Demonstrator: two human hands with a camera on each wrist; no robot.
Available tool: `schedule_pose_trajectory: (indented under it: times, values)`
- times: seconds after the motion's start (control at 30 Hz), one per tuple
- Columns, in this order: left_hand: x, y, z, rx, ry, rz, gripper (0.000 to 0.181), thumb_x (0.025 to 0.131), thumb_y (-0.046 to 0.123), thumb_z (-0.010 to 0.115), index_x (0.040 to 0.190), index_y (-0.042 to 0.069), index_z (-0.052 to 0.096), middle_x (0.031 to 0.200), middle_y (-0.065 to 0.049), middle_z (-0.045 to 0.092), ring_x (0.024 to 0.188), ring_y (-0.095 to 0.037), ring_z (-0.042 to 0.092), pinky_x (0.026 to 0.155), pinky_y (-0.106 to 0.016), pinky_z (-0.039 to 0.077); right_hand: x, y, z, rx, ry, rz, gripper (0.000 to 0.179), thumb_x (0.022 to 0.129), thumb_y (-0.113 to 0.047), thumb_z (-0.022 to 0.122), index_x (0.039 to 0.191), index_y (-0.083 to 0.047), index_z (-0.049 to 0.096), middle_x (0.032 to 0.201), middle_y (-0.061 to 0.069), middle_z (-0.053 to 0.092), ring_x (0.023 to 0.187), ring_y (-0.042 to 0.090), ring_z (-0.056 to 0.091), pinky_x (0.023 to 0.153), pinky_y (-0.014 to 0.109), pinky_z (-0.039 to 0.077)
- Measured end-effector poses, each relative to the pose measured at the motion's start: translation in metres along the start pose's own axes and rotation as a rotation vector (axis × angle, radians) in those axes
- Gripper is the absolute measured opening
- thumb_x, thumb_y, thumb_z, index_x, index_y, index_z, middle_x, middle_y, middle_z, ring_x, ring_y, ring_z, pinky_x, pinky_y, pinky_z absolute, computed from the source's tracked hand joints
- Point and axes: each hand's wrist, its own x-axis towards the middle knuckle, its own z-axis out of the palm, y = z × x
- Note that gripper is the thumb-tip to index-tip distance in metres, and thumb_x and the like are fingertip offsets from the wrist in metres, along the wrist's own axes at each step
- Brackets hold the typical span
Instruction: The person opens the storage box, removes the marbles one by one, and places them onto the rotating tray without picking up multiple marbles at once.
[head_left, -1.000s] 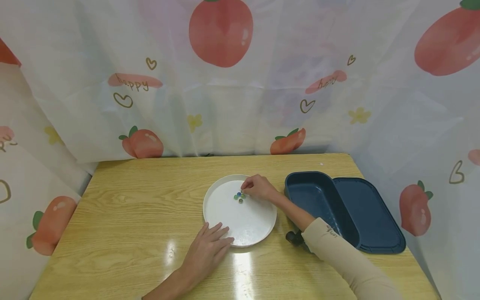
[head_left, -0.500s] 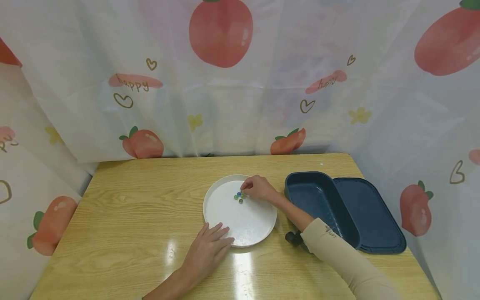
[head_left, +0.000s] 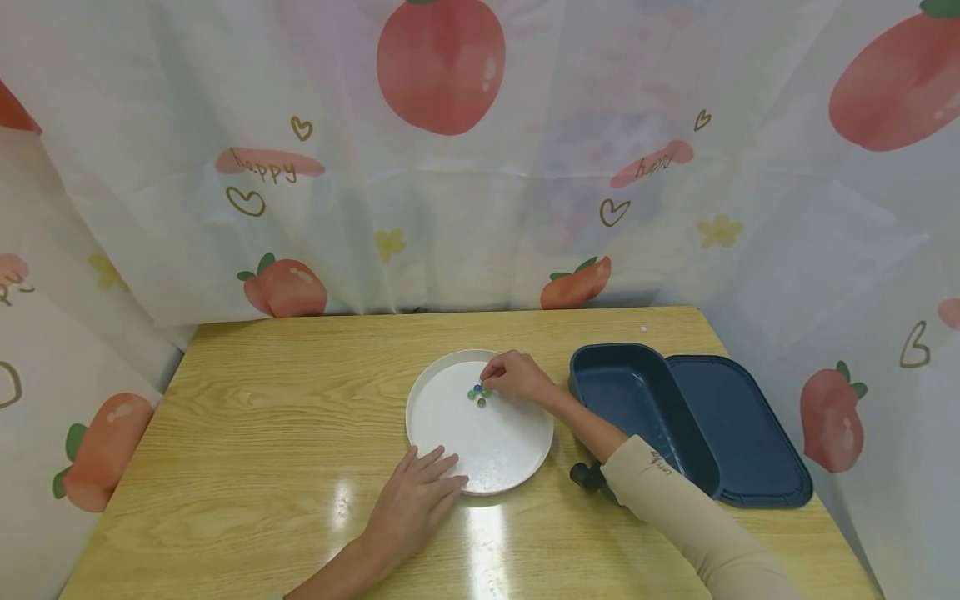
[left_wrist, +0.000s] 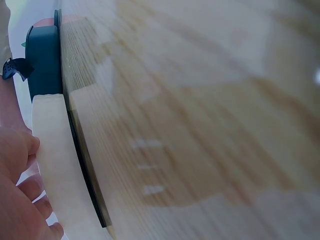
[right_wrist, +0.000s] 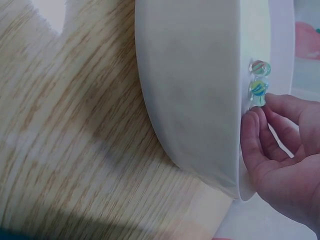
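Note:
A round white tray (head_left: 447,423) with a raised rim stands on the table. Several glass marbles (head_left: 472,394) sit close together in its far half, among them a blue marble (head_left: 478,388). My right hand (head_left: 517,377) reaches in over the right side, thumb and fingertips pinching a clear greenish marble (right_wrist: 258,101). Right beside those fingertips, in the right wrist view, lies a blue-yellow marble (right_wrist: 258,88). My left hand (head_left: 411,503) rests on the tray's near left rim, fingers spread and fairly straight, tips reaching inside the tray.
Right of the tray is a deep dark blue rectangular pan (head_left: 626,392) with a black handle (head_left: 588,477) on its near left side. A flat dark blue lid (head_left: 738,429) lies to its right. The wooden table (head_left: 285,417) ends at a printed curtain (head_left: 457,217).

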Motion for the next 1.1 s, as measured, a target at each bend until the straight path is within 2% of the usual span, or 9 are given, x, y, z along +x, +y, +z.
schedule_pose_trajectory:
  times: [0.27,0.47,0.63,0.93,1.1]
  values:
    - [0.000,0.001,0.000,0.003,-0.002,-0.004,0.015,0.089,0.016,0.075,0.104,0.017,0.078,0.123,-0.008,0.069,0.122,-0.031,0.060,0.103,-0.061,0.040,-0.002,-0.001,-0.001,-0.007,-0.007,0.006,0.009,0.092,-0.008,0.070,0.099,-0.005,0.077,0.091,0.001,0.073,0.085,0.015,0.063,0.074,0.027,0.052]
    - [-0.001,0.001,-0.001,-0.004,-0.011,-0.021,0.014,0.090,0.018,0.074,0.104,0.018,0.079,0.124,-0.007,0.069,0.123,-0.030,0.059,0.105,-0.060,0.038,-0.005,-0.004,-0.009,-0.020,0.003,-0.027,0.012,0.094,-0.008,0.068,0.102,-0.004,0.076,0.094,0.003,0.073,0.090,0.018,0.065,0.076,0.029,0.054]
    - [-0.001,0.001,-0.001,-0.003,-0.010,-0.028,0.014,0.090,0.018,0.074,0.104,0.019,0.079,0.124,-0.007,0.069,0.123,-0.030,0.059,0.106,-0.060,0.038,-0.012,-0.009,-0.020,-0.010,0.001,-0.065,0.015,0.095,-0.009,0.068,0.107,-0.003,0.075,0.099,0.005,0.073,0.097,0.023,0.066,0.081,0.033,0.055]
    - [0.000,0.002,-0.001,-0.007,0.016,-0.013,0.014,0.090,0.017,0.074,0.103,0.018,0.079,0.123,-0.007,0.069,0.122,-0.031,0.060,0.104,-0.061,0.039,-0.030,-0.012,-0.048,0.049,0.020,-0.165,0.024,0.095,-0.011,0.068,0.116,0.000,0.071,0.104,0.006,0.071,0.097,0.023,0.066,0.086,0.038,0.055]
    - [0.001,0.002,-0.001,-0.001,0.010,-0.011,0.014,0.090,0.016,0.075,0.103,0.017,0.079,0.123,-0.007,0.069,0.122,-0.031,0.060,0.104,-0.061,0.039,-0.043,-0.011,-0.065,0.083,0.042,-0.170,0.026,0.095,-0.011,0.068,0.119,-0.001,0.069,0.112,0.011,0.070,0.103,0.026,0.065,0.090,0.040,0.054]
